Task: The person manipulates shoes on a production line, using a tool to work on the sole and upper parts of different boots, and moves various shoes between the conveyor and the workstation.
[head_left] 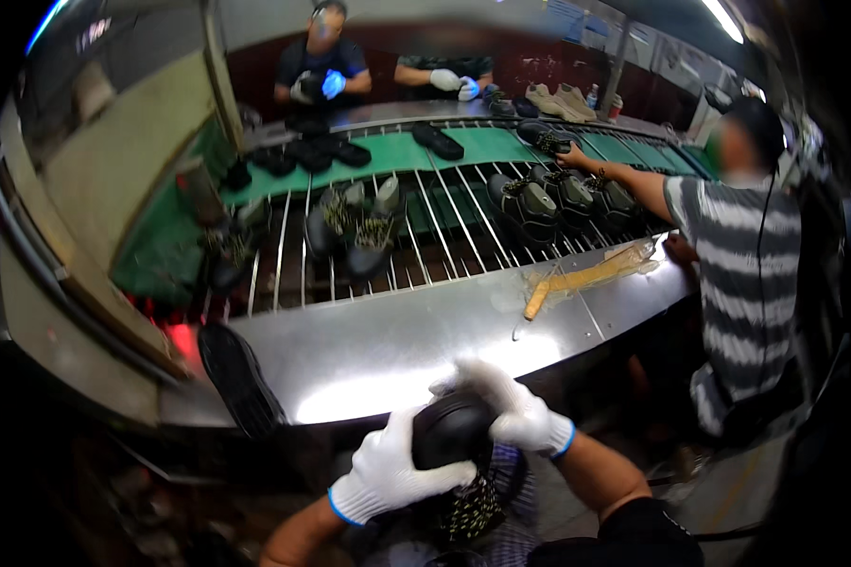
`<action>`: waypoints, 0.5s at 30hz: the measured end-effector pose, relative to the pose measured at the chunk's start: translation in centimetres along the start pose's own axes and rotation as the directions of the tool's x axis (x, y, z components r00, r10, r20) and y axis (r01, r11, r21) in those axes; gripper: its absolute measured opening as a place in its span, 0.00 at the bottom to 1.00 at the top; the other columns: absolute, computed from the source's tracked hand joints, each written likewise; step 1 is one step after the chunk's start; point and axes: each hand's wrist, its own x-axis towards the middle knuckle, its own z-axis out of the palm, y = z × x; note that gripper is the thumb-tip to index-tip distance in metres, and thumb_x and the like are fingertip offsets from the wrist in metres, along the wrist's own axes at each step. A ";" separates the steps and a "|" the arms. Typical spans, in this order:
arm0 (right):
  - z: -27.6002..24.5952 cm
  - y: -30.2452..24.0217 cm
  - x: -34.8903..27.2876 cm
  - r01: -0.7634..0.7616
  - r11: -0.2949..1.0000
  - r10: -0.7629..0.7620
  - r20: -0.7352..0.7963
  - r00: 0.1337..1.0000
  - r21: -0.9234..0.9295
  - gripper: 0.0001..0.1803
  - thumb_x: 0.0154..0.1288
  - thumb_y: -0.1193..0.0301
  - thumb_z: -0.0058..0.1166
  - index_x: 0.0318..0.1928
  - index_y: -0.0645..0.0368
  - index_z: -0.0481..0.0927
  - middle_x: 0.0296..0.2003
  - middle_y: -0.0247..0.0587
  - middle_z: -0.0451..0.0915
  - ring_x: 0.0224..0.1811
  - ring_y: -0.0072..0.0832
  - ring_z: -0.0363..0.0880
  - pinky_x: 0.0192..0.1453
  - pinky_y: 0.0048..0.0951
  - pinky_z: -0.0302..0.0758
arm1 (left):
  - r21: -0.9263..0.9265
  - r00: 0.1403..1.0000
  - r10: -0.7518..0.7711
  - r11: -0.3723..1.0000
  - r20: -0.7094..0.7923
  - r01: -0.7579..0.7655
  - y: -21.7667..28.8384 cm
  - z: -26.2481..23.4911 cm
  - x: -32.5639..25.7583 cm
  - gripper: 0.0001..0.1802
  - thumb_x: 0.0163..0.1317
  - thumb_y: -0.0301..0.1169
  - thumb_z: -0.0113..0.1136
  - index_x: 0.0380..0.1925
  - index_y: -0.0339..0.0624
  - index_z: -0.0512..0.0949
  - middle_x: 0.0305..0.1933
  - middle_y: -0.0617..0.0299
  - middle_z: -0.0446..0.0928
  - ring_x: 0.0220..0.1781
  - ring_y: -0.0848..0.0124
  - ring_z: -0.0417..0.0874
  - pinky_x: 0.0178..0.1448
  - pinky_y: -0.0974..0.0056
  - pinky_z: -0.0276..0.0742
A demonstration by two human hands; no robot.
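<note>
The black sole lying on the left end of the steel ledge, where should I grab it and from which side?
Take the sole by its near end, coming from the lower right, where the left hand already is. It lies flat on the ledge, long and narrow, angled toward the person, and its near end seems to overhang the front edge, so fingers could probably pinch it top and bottom there.

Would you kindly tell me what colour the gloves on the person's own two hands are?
White with blue cuffs, on both the left hand and right hand; seen in the head view.
</note>
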 end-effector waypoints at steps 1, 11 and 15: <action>0.5 3.0 -1.2 -0.083 0.996 0.086 -0.086 0.993 0.039 0.39 0.75 0.58 0.64 0.77 0.66 0.67 0.71 0.56 0.75 0.75 0.42 0.73 0.80 0.43 0.68 | -0.033 0.999 0.047 0.998 -0.010 -0.048 -1.4 -0.6 -0.4 0.55 0.51 0.54 0.87 0.68 0.30 0.71 0.54 0.39 0.87 0.56 0.52 0.93 0.65 0.51 0.86; 6.5 4.7 -4.5 -0.442 0.465 0.165 -0.416 0.894 -0.767 0.64 0.68 0.46 0.69 0.84 0.71 0.44 0.68 0.71 0.72 0.62 0.63 0.84 0.68 0.48 0.82 | -0.105 0.991 0.109 0.988 -0.079 -0.117 -11.5 -1.2 7.3 0.18 0.69 0.26 0.51 0.51 0.31 0.85 0.49 0.52 0.88 0.54 0.63 0.88 0.65 0.60 0.81; 4.4 9.1 -5.5 -0.204 0.617 -0.192 -0.397 0.898 -0.760 0.51 0.70 0.52 0.68 0.79 0.72 0.61 0.65 0.71 0.75 0.66 0.62 0.80 0.72 0.48 0.79 | -0.061 0.999 0.040 0.997 0.014 -0.039 -10.9 -0.6 8.1 0.15 0.68 0.25 0.52 0.45 0.31 0.86 0.44 0.53 0.90 0.49 0.65 0.90 0.59 0.60 0.84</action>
